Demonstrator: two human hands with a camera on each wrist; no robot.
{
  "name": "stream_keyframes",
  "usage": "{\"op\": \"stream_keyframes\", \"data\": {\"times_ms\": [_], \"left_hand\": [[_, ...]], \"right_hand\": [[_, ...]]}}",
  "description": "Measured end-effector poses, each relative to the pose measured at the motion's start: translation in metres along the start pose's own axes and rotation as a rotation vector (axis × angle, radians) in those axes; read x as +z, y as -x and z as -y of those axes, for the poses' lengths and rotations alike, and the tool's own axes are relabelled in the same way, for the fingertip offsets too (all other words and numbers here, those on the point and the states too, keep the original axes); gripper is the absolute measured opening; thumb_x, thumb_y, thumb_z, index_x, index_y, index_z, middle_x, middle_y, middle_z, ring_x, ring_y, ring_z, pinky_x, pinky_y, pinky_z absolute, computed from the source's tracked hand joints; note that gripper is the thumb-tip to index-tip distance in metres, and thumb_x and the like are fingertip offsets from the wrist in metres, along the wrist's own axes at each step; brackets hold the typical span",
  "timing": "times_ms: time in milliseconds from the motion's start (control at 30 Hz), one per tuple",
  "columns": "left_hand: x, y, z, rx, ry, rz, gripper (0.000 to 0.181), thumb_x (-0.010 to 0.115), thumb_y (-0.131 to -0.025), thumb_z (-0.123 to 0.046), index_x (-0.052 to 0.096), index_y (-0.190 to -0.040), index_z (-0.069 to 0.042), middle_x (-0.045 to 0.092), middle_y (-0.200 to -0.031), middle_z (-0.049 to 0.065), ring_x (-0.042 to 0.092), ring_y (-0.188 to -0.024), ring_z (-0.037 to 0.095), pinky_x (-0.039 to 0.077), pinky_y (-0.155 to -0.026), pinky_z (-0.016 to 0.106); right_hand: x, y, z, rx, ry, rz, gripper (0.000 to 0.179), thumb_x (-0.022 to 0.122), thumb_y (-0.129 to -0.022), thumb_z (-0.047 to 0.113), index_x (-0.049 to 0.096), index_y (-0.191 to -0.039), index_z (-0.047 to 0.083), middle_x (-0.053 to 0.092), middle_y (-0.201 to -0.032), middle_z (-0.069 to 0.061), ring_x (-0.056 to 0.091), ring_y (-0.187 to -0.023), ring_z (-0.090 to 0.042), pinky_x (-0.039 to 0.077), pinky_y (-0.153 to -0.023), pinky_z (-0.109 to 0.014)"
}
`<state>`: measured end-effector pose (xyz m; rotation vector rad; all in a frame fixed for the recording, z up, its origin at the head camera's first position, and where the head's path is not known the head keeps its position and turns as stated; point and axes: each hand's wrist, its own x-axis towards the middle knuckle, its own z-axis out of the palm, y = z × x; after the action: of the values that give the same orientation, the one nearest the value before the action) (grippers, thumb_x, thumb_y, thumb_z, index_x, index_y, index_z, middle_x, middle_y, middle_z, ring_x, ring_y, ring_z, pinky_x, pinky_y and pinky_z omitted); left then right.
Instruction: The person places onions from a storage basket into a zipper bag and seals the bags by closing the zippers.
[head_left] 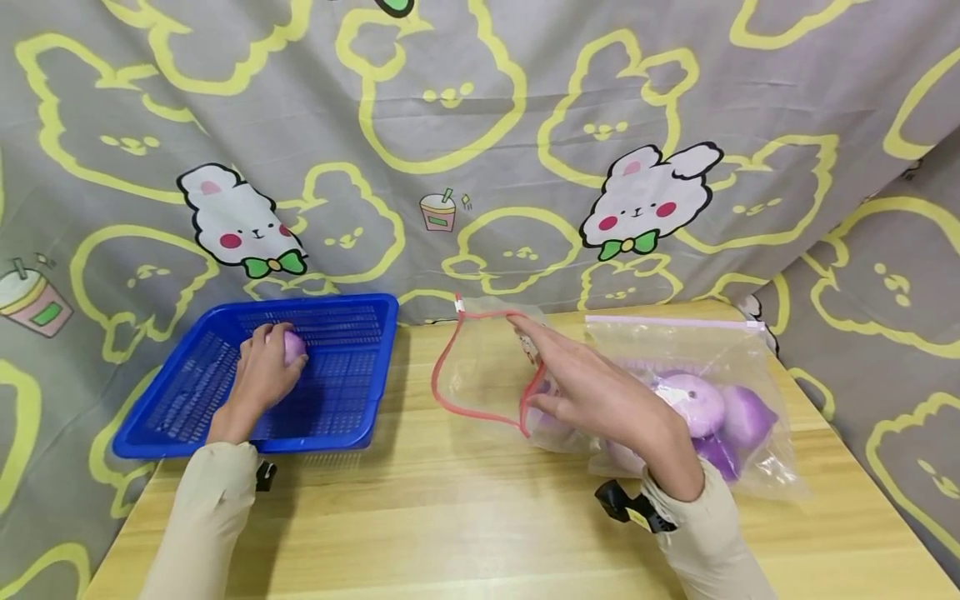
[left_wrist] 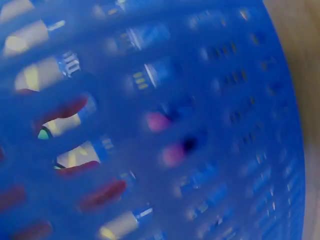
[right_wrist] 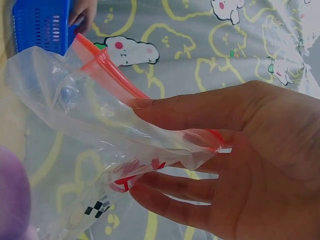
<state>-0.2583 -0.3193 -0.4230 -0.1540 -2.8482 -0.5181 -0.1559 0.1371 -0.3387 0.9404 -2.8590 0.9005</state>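
Note:
In the head view my left hand point(head_left: 266, 371) is inside the blue plastic basket point(head_left: 352, 446), its fingers curled round a small, round, light purple object point(head_left: 295, 347). Blurred basket slats point(left_wrist: 120, 100) fill the left wrist view and hide most of that hand. My right hand point(head_left: 600, 392) grips the red-edged mouth of a clear zip bag point(head_left: 480, 367), which gapes toward the basket. The right wrist view has the thumb on one side of the bag's rim point(right_wrist: 115, 75) and the fingers on the other. Something purple point(head_left: 551, 408) shows behind that hand; whether it lies in this bag I cannot tell.
To the right lies another clear bag with a lilac zip point(head_left: 675, 322), holding several purple round objects point(head_left: 742, 417). All stand on a wooden table point(head_left: 465, 517). A grey patterned curtain point(head_left: 480, 167) hangs behind. Black straps point(head_left: 633, 510) sit at the wrists.

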Motion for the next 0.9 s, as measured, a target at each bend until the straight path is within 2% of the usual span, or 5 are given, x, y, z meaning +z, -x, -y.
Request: {"op": "stream_keyframes", "data": {"times_ms": [133,300,533,733,900], "left_hand": [[-0.001,-0.004,0.013,-0.031,-0.033,0.136,0.070,0.069,-0.088,-0.016,0.034,-0.142,0.011,0.026,-0.141,0.044,0.028,-0.121,0.071,0.032,-0.089,0.078],[0.001,-0.005,0.026,-0.018,-0.059,0.240,0.074,0.069,-0.088,-0.017,0.030,-0.143,0.015,0.021,-0.142,0.045,0.028,-0.119,0.073,0.030,-0.094,0.079],[0.005,-0.003,0.032,-0.029,-0.110,0.142,0.066,0.069,-0.088,-0.015,0.036,-0.140,0.011,0.028,-0.130,0.042,0.037,-0.108,0.068,0.039,-0.079,0.074],[0.005,-0.001,0.028,-0.031,-0.120,0.147,0.061,0.069,-0.088,-0.015,0.040,-0.136,0.008,0.031,-0.131,0.042,0.033,-0.112,0.066,0.040,-0.078,0.074],[0.005,0.002,0.027,-0.002,-0.111,0.164,0.064,0.077,-0.083,-0.021,0.044,-0.131,0.007,0.043,-0.122,0.041,0.042,-0.105,0.063,0.041,-0.078,0.070]], "right_hand": [[0.001,0.001,0.000,0.008,-0.007,0.006,0.099,0.077,-0.088,0.011,0.011,-0.161,0.019,0.043,-0.148,-0.005,0.062,-0.091,-0.013,0.051,-0.088,-0.033],[0.001,0.000,0.000,0.002,0.009,0.003,0.099,0.077,-0.087,0.011,0.011,-0.161,0.017,0.039,-0.153,-0.005,0.059,-0.096,-0.012,0.050,-0.091,-0.034],[0.002,0.000,0.000,0.015,0.002,0.009,0.098,0.076,-0.088,0.011,0.011,-0.161,0.017,0.041,-0.151,-0.006,0.062,-0.092,-0.008,0.050,-0.092,-0.035],[0.001,0.001,0.001,0.023,-0.011,0.012,0.098,0.074,-0.089,0.009,0.009,-0.161,0.021,0.046,-0.145,-0.005,0.062,-0.085,-0.001,0.051,-0.087,-0.032],[0.001,0.001,0.002,0.014,-0.011,0.008,0.099,0.074,-0.088,0.008,0.009,-0.161,0.022,0.045,-0.146,-0.004,0.061,-0.084,-0.003,0.051,-0.083,-0.030]]}}
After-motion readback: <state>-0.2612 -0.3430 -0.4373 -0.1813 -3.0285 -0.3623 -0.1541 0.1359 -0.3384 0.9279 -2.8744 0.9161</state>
